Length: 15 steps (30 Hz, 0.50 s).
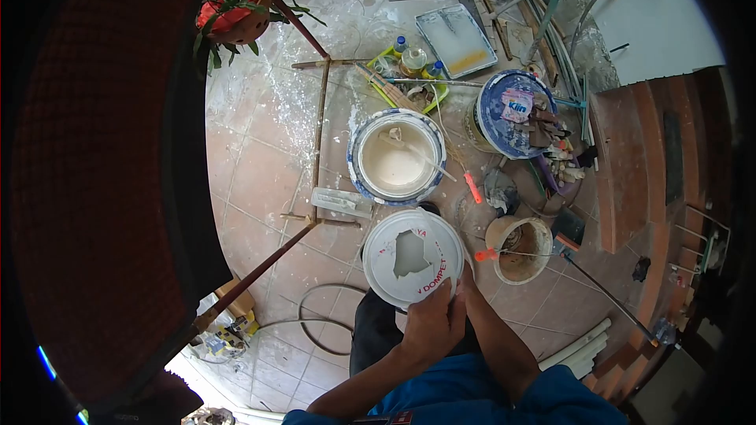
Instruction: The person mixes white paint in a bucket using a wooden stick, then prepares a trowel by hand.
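Note:
A round white paint bucket lid (376, 267) with red lettering and a jagged grey patch, either a hole or a torn label, sits close in front of my body. My left hand (435, 321) grips its lower right rim with curled fingers. Right beside it, my right hand (468, 293) is closed at the same edge, its fingers partly hidden by the left. Just beyond the lid stands an open bucket of white paint (386, 171), with a stick-like handle leaning inside it. A rectangular trowel (342, 202) lies to the left of that bucket.
A blue-lidded bucket (492, 122) carries a Klin packet and odd pieces. Behind are a paint tray (457, 35) and a green basket (441, 98) with bottles. To the right stand a beige bucket (531, 271) and a long-handled tool (606, 295). A metal frame (321, 134) runs along the left.

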{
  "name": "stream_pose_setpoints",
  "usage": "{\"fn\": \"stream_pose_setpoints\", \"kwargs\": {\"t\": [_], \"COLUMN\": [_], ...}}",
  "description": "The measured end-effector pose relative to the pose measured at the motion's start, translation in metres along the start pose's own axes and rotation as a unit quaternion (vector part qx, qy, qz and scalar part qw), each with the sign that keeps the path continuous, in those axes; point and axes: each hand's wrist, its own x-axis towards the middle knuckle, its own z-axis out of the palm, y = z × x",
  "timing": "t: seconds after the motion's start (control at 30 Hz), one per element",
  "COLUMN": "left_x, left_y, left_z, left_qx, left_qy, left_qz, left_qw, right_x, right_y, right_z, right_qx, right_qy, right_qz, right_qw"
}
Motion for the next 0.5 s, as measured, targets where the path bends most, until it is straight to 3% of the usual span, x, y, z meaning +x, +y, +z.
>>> {"fn": "stream_pose_setpoints", "kwargs": {"t": [0.13, 0.23, 0.5], "left_x": [0.017, 0.022, 0.037], "left_y": [0.001, -0.002, 0.001], "left_z": [0.011, 0.022, 0.03], "left_qx": [0.093, 0.086, 0.067], "left_qy": [-0.03, 0.03, -0.018], "left_qz": [-0.004, 0.08, 0.017], "left_qw": [0.995, 0.993, 0.997], "right_x": [0.001, -0.018, -0.004], "right_y": [-0.003, -0.011, -0.036], "right_z": [-0.009, 0.015, 0.032], "right_qx": [0.041, 0.081, 0.086], "right_qy": [-0.105, -0.123, -0.118], "right_qz": [-0.007, -0.053, 0.023], "right_qw": [0.994, 0.988, 0.989]}}
